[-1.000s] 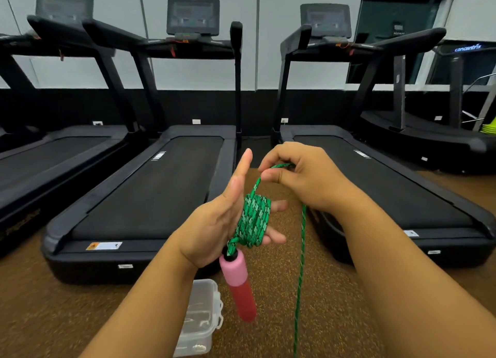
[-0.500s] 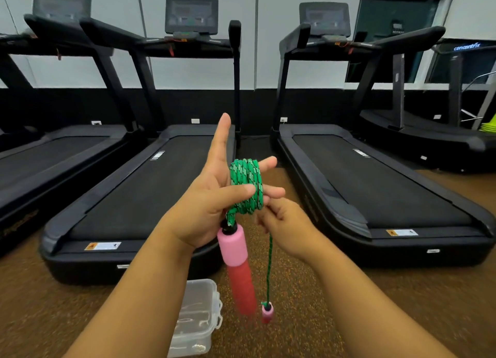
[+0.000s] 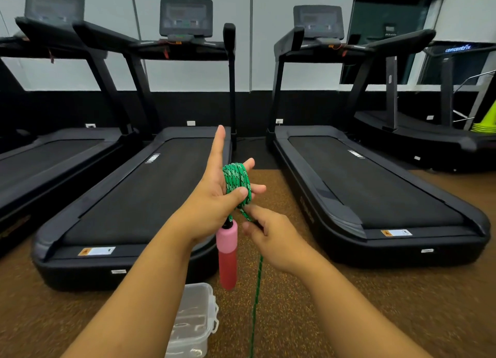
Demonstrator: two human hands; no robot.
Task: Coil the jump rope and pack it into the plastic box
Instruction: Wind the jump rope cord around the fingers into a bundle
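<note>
- The plastic box (image 3: 194,320) sits on the brown floor (image 3: 375,304) below the left forearm, its near end cut off by the frame's bottom edge; the lid looks closed, the contents too faint to identify.
- The free length of the green jump rope (image 3: 237,182) drops from the right hand out of the bottom of the frame, so its far end is out of view.
- The left hand (image 3: 217,196) is held up with the index finger straight, the other fingers wrapped in coils of rope and the thumb pressing across them.
- A pink handle (image 3: 227,253) hangs straight down from the coil, just below that palm and above the box.
- The right hand (image 3: 271,237), just beneath the coil, pinches the rope strand between thumb and fingertips; the rest of the grip is hidden behind the hand.
- Treadmills (image 3: 139,191) line the wall beyond.
</note>
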